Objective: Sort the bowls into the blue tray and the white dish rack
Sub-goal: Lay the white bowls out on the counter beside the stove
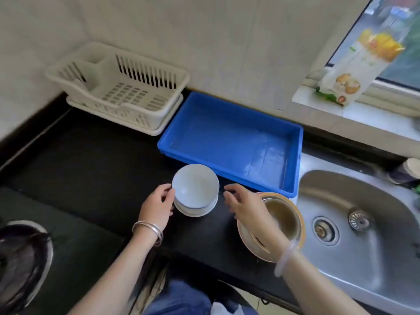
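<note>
A stack of white bowls (195, 189) stands on the black counter just in front of the blue tray (293, 155). My left hand (158, 204) touches the stack's left rim with its fingertips. My right hand (244, 205) hovers to the right of the stack, fingers spread, holding nothing. Under my right wrist sits a second stack of beige bowls with orange rims (284, 217). The blue tray holds nothing. The white dish rack (118, 87) stands at the back left on its drip tray, also with nothing in it.
A steel sink (363, 223) lies to the right of the beige bowls. A gas burner (20, 253) is at the near left. A food packet (361, 64) leans on the window sill. The tiled wall rises behind the rack and tray.
</note>
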The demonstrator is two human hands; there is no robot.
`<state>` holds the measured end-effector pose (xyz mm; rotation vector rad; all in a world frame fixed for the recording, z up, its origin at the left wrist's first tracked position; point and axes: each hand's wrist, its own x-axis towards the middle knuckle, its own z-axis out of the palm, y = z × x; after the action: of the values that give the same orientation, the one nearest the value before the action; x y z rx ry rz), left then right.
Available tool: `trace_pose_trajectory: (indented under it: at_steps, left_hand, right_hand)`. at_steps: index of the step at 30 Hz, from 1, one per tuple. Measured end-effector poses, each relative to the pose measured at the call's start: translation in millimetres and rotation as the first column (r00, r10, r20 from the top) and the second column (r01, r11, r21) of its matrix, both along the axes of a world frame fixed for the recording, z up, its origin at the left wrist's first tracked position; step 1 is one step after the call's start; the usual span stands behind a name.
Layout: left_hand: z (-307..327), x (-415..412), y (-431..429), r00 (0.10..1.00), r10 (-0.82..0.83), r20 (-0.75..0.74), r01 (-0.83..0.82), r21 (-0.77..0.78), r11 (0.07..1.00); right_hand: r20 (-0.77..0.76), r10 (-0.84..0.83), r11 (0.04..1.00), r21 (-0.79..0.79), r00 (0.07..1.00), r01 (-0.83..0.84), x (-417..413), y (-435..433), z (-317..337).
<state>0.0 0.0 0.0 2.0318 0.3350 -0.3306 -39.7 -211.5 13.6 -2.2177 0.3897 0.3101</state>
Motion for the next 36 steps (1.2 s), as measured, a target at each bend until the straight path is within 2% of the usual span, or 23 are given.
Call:
trace_pose_trajectory:
  at_steps: [4, 10, 14, 17, 19, 22, 26, 32, 36]
  left_hand:
    - [-2, 6, -7, 0.999, 0.003, -0.039, -0.004, -0.016, 1.0]
    - [-6, 9, -15, 0.995, 0.03, -0.097, -0.039, -0.096, 0.995]
    - [-9, 6, -15, 0.99, 0.047, -0.13, -0.063, -0.126, 0.99]
    - [-10, 9, -16, 0.982, 0.067, -0.177, -0.095, -0.157, 0.983]
    - [-1, 4, -19, 0.981, 0.166, -0.102, -0.18, -0.148, 0.973]
    - [0, 12, -21, 0.987, 0.141, -0.074, -0.145, -0.049, 0.988]
    - [-1, 8, -27, 0.993, 0.098, -0.063, -0.091, 0.108, 0.99]
    - [3, 7, -31, 0.99, 0.131, 0.048, -0.137, 0.15, 0.979]
    - [5, 4, -34, 0.982, 0.171, 0.082, -0.18, 0.124, 0.976]
  right_hand:
    - [-0.014, 0.037, 0.969, -0.246, 0.999, -0.039, 35, 19, 0]
    - [0.016, 0.033, 0.919, -0.392, 0.999, -0.024, 42, 27, 2]
    - [-0.036, 0.052, 0.908, -0.415, 0.998, -0.062, 43, 30, 3]
    - [0.009, 0.02, 0.934, -0.357, 1.0, -0.015, 44, 26, 3]
    - [0.103, 0.047, 0.96, -0.279, 0.994, -0.017, 43, 18, 14]
    - [0.132, -0.057, 0.985, -0.154, 0.99, 0.078, 45, 11, 19]
    - [0.129, -0.105, 0.991, -0.071, 0.986, 0.115, 37, 0, 20]
    - [0.085, -0.143, 0.989, -0.02, 0.986, 0.145, 31, -9, 21]
    - [0.074, -0.139, 0.99, 0.021, 0.988, 0.137, 27, -15, 24]
